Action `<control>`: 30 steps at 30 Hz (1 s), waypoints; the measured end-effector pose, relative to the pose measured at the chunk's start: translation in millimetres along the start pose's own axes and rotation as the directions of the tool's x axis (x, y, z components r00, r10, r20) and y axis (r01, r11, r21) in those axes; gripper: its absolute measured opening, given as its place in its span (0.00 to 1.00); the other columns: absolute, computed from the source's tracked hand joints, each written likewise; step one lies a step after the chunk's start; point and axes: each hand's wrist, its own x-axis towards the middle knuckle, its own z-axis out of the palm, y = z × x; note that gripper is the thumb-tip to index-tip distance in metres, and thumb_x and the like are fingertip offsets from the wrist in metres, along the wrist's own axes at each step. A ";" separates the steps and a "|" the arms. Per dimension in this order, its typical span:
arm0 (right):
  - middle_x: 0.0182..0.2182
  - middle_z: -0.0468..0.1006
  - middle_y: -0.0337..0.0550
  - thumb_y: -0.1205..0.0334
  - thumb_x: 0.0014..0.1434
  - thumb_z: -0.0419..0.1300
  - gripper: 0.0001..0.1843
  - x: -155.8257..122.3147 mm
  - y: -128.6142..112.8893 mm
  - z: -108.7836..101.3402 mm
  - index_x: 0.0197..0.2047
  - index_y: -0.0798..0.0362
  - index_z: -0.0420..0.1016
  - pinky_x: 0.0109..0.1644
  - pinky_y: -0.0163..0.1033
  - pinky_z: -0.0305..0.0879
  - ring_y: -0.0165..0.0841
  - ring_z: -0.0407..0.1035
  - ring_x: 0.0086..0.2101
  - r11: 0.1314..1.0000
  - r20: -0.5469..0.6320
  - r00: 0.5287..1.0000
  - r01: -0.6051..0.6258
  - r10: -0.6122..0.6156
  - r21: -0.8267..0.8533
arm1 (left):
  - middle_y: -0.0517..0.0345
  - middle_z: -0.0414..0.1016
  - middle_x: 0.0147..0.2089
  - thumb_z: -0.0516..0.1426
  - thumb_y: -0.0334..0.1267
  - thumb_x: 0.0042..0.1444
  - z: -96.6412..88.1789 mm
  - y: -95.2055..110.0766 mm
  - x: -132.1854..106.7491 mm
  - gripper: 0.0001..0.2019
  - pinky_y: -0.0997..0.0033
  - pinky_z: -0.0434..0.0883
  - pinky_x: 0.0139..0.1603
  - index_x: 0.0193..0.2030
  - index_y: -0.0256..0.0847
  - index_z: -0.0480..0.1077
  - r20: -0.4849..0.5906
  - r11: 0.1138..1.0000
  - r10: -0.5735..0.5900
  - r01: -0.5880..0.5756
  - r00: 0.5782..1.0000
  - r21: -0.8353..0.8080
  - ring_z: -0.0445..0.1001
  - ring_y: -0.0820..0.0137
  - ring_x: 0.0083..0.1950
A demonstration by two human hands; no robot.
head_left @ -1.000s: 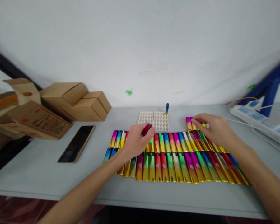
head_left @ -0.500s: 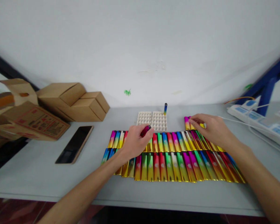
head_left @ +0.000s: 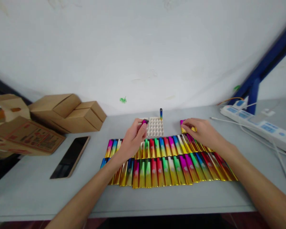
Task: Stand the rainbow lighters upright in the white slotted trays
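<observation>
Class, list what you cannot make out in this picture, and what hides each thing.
1. Head view: body of the pink-tipped lighter, wrapped by the left hand.
2. Left side of the white tray, behind that hand.
3. Count of the small lighter pile, and any grip on it, under the right hand.
4. The printed box: cut by the left edge, print too small.

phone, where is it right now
In the head view the phone lies flat on the left, in front of the cardboard boxes and left of the rows of lighters.
</observation>
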 end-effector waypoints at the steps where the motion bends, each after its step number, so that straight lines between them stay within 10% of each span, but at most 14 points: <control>1: 0.41 0.84 0.48 0.60 0.70 0.54 0.12 0.1 -0.2 0.5 0.45 0.54 0.78 0.48 0.47 0.71 0.42 0.79 0.40 1.000 0.006 1.000 0.003 -0.003 0.007 | 0.66 0.64 0.28 0.50 0.50 0.72 0.1 -0.7 5.3 0.12 0.74 0.61 0.27 0.47 0.44 0.62 0.002 1.000 0.018 -0.018 1.000 -0.024 0.62 0.75 0.26; 8: 0.39 0.83 0.48 0.62 0.70 0.54 0.11 -0.3 1.7 -4.1 0.44 0.54 0.78 0.45 0.44 0.70 0.40 0.77 0.37 0.999 -0.003 1.000 0.004 -0.004 0.035 | 0.52 0.78 0.41 0.61 0.47 0.62 4.9 -9.9 60.9 0.12 0.68 0.75 0.44 0.40 0.39 0.75 -0.143 0.977 0.178 -0.157 0.974 0.147 0.78 0.66 0.44; 21: 0.38 0.83 0.48 0.61 0.71 0.54 0.12 -0.1 3.8 -15.5 0.44 0.54 0.78 0.45 0.43 0.67 0.39 0.76 0.38 1.000 -0.038 0.999 -0.013 0.014 0.024 | 0.50 0.83 0.38 0.63 0.50 0.57 19.7 -36.9 110.2 0.16 0.73 0.75 0.27 0.41 0.38 0.76 -0.123 0.973 0.095 -0.066 0.988 0.222 0.82 0.63 0.38; 30: 0.36 0.82 0.48 0.60 0.71 0.53 0.12 -0.3 4.6 -15.9 0.42 0.53 0.78 0.44 0.44 0.69 0.39 0.76 0.37 0.998 -0.062 0.998 0.011 -0.007 0.059 | 0.55 0.81 0.29 0.61 0.49 0.61 23.9 -47.7 118.5 0.14 0.68 0.77 0.37 0.42 0.38 0.72 -0.110 0.957 0.109 -0.074 0.988 0.280 0.82 0.66 0.30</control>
